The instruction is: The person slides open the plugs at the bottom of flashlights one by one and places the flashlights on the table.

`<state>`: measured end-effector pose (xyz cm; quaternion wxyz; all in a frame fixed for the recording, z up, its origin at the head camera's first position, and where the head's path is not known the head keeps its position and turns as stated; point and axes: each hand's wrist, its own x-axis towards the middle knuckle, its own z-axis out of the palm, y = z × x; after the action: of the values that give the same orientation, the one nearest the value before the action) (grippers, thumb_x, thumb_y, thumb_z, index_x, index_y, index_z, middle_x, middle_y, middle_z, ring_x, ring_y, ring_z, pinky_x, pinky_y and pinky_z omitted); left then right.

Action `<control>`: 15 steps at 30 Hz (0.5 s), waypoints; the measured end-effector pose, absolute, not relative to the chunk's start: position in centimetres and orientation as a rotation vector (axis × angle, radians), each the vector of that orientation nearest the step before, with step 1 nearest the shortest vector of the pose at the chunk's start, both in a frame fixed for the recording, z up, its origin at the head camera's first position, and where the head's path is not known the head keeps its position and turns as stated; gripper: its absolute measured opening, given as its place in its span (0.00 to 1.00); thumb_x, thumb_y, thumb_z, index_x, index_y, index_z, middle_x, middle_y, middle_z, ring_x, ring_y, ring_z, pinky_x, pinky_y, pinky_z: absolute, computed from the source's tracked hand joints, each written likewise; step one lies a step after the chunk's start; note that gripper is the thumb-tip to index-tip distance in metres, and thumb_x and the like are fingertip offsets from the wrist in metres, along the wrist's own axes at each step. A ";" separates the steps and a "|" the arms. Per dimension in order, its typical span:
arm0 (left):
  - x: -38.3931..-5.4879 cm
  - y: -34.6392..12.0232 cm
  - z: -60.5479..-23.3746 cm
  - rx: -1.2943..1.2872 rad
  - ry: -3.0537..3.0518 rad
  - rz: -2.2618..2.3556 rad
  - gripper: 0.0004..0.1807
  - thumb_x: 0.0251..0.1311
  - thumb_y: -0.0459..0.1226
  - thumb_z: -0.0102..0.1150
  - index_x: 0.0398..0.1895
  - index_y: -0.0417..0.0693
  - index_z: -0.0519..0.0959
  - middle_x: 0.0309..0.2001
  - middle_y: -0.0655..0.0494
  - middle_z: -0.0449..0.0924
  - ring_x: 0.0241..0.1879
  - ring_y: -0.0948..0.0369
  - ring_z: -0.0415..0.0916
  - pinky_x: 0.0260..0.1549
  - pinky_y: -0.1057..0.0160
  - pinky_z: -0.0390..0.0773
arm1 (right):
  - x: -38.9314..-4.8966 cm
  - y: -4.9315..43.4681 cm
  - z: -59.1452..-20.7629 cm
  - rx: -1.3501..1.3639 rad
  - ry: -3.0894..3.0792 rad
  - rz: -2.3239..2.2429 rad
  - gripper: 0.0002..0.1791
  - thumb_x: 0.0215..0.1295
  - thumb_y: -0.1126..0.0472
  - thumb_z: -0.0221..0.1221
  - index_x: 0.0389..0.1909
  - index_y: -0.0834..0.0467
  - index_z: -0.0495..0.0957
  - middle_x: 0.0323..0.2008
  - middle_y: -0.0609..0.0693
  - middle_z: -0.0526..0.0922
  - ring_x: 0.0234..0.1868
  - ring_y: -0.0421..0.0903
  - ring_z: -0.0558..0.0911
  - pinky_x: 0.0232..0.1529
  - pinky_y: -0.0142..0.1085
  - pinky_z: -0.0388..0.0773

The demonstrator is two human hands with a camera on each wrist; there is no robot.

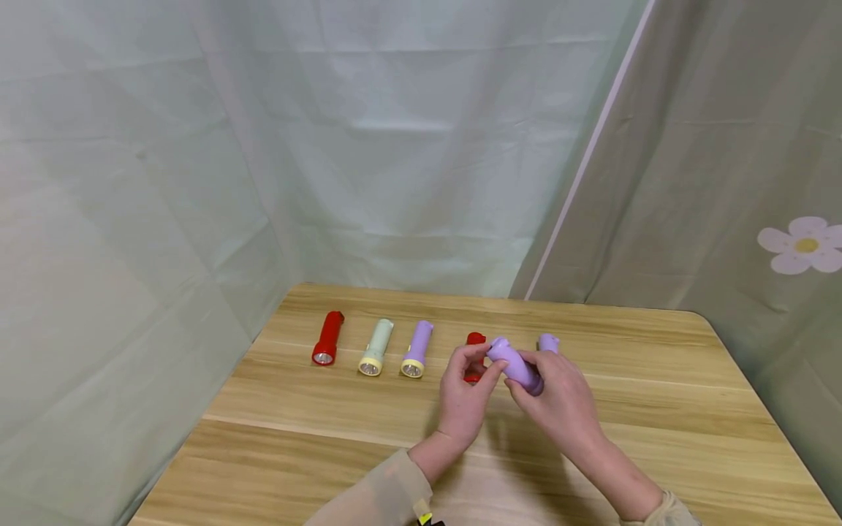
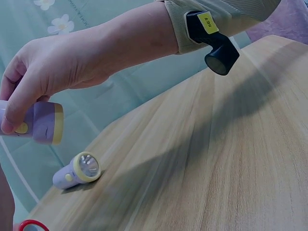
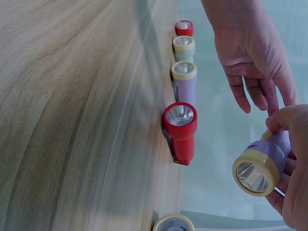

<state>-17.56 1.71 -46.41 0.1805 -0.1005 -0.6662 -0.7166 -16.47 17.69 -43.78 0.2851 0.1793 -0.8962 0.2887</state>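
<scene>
My right hand (image 1: 559, 391) grips a purple flashlight (image 1: 516, 367) by its body, raised above the table. Its cream-rimmed lens (image 3: 253, 177) shows in the right wrist view. At the tail end, the thumb and index finger of my left hand (image 1: 460, 398) pinch the flashlight, the other fingers (image 3: 238, 94) stretched out loosely. Behind the hands lie a red flashlight (image 1: 475, 340) and another purple flashlight (image 1: 549, 342), both partly hidden. The left wrist view shows that second purple flashlight (image 2: 72, 175) on the wood, below the held one.
Further left on the wooden table (image 1: 316, 416) lie a red flashlight (image 1: 327, 338), a mint-green flashlight (image 1: 376, 347) and a purple flashlight (image 1: 417, 349), lenses toward me. Pale curtains (image 1: 421, 146) hang behind the table's far edge and at both sides.
</scene>
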 end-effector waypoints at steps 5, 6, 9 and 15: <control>-17.5 1.7 -46.4 -0.270 -1.876 -2.058 0.15 0.62 0.37 0.72 0.51 0.53 0.83 0.43 0.55 0.81 0.36 0.60 0.75 0.33 0.68 0.77 | -16.5 17.7 -43.7 0.489 -2.385 0.758 0.22 0.50 0.59 0.78 0.46 0.59 0.84 0.33 0.45 0.83 0.32 0.40 0.75 0.32 0.39 0.73; -17.5 1.7 -46.3 -0.266 -1.871 -2.064 0.15 0.61 0.37 0.72 0.51 0.52 0.83 0.42 0.54 0.81 0.35 0.60 0.75 0.33 0.68 0.77 | -16.5 17.7 -43.7 0.490 -2.382 0.754 0.22 0.49 0.59 0.78 0.46 0.59 0.84 0.33 0.45 0.83 0.32 0.40 0.75 0.32 0.39 0.73; -17.4 1.8 -46.3 -0.251 -1.849 -2.087 0.15 0.61 0.35 0.72 0.50 0.50 0.83 0.41 0.50 0.81 0.35 0.60 0.75 0.33 0.69 0.77 | -16.5 17.8 -43.7 0.497 -2.369 0.741 0.22 0.48 0.59 0.78 0.45 0.59 0.84 0.33 0.45 0.83 0.31 0.40 0.75 0.32 0.39 0.73; -17.4 1.8 -46.6 -0.253 -1.833 -2.102 0.14 0.61 0.33 0.72 0.49 0.49 0.82 0.40 0.42 0.79 0.34 0.61 0.75 0.31 0.70 0.76 | -16.5 17.8 -43.8 0.513 -2.352 0.711 0.22 0.47 0.60 0.78 0.44 0.59 0.84 0.32 0.45 0.83 0.31 0.41 0.75 0.32 0.40 0.72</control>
<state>-17.42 1.83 -46.57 0.1698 -0.0891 -0.6450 -0.7397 -16.49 17.83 -43.79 0.3107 0.1942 -0.8907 0.2691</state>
